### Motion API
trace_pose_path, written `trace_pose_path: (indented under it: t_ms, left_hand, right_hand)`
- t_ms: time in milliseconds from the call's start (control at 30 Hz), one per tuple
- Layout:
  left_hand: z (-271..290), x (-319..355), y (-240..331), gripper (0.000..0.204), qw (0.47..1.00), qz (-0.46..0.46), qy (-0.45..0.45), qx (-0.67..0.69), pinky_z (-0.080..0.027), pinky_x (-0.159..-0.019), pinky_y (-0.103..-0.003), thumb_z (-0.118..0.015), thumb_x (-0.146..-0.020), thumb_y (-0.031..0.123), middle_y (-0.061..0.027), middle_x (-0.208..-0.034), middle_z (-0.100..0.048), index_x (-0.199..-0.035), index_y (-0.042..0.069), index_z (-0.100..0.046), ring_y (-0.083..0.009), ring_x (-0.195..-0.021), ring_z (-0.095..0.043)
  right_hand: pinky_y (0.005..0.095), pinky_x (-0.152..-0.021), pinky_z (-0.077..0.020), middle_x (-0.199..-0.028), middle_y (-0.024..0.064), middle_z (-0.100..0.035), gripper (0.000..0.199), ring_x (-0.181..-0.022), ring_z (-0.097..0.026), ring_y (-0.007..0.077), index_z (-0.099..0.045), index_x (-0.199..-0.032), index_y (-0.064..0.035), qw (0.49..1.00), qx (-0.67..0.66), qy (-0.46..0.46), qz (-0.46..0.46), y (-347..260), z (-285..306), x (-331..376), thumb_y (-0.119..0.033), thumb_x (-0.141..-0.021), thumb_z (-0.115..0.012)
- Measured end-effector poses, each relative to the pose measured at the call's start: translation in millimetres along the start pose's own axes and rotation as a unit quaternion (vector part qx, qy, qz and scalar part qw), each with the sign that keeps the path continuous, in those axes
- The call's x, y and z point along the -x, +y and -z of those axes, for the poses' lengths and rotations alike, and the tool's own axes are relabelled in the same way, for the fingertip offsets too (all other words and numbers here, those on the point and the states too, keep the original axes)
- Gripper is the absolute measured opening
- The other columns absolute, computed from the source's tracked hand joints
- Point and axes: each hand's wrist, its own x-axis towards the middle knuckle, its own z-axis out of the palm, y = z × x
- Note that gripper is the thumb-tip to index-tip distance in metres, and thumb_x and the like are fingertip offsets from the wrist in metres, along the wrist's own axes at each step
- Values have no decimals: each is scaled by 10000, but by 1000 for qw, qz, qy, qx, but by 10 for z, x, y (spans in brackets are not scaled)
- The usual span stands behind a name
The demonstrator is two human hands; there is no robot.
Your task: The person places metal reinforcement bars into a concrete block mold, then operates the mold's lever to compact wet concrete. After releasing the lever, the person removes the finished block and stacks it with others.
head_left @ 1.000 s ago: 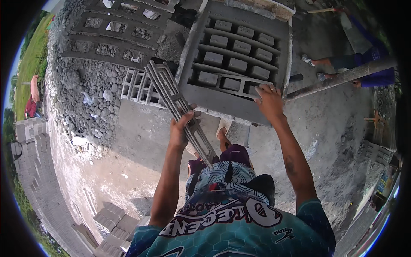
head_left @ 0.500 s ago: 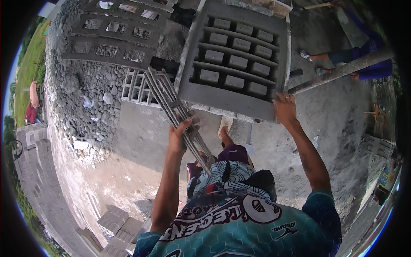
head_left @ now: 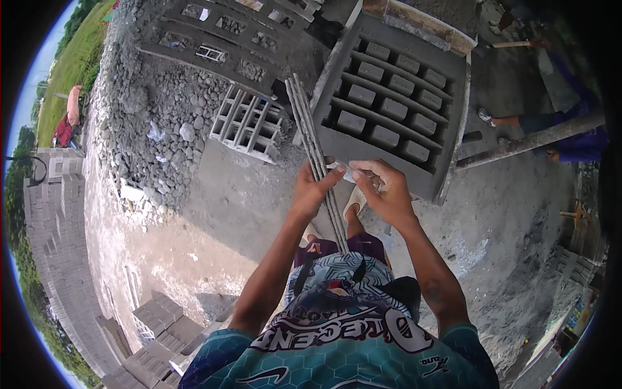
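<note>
My left hand (head_left: 314, 188) is closed around a narrow frame of long metal rods (head_left: 310, 133), which slants from the block mould's left edge down to my shorts. My right hand (head_left: 389, 191) is beside it, fingers curled and thumb drawn in. Between the fingertips of both hands shows a small greyish piece; whether it belongs to the rod frame I cannot tell. Just beyond my hands is a large grey block mould (head_left: 340, 146), coated in cement, with rows of rectangular cores standing in dark gaps.
Left of the mould lie a hollow block (head_left: 249, 123), a gravel heap (head_left: 155, 142) and a slotted grey slab (head_left: 214, 55). A pole (head_left: 531, 142) slants out to the right, near another person's legs (head_left: 534, 123). Stacked blocks (head_left: 159, 314) stand at lower left.
My right hand has left the mould's near right corner and come in beside my left hand. The rod frame has turned more upright and edge-on. The view has shifted, moving the mould rightward.
</note>
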Motion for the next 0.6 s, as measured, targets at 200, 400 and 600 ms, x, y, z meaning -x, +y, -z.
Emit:
trace_pose_path:
  t_ms: [200, 400, 600]
  left_hand:
    - [-137, -12, 40, 510, 998, -52, -28, 10, -542, -951, -346, -825, -873, 180, -151, -1168, -721, -1271, -41, -597, -221, -1078, -695]
    - [-262, -109, -129, 543, 995, -78, -35, 43, -553, -949, -337, -811, -871, 83, -152, -1173, -714, -1315, -57, -532, -209, -1069, -696]
    - [-527, -187, -336, 670, 981, -186, 19, 49, -574, -910, -351, -817, -869, 64, -127, -1179, -688, -1399, -48, -424, -208, -1030, -698]
  right_hand:
    - [319, -824, -587, -1086, 133, -789, 288, -928, -751, 176, -726, -1232, 23, 999, -13, 30, 15, -144, -155, -248, -171, -1019, -717]
    - [368, -827, -610, -1032, 203, -791, 385, -937, -794, 285, -718, -1229, 20, 1000, -7, 16, -21, 36, -226, -212, -247, -957, -774]
    - [323, -766, -595, -953, 169, -789, 428, -828, -751, 166, -688, -1238, 80, 991, 128, 39, -3, 82, -227, -373, -217, -953, -805]
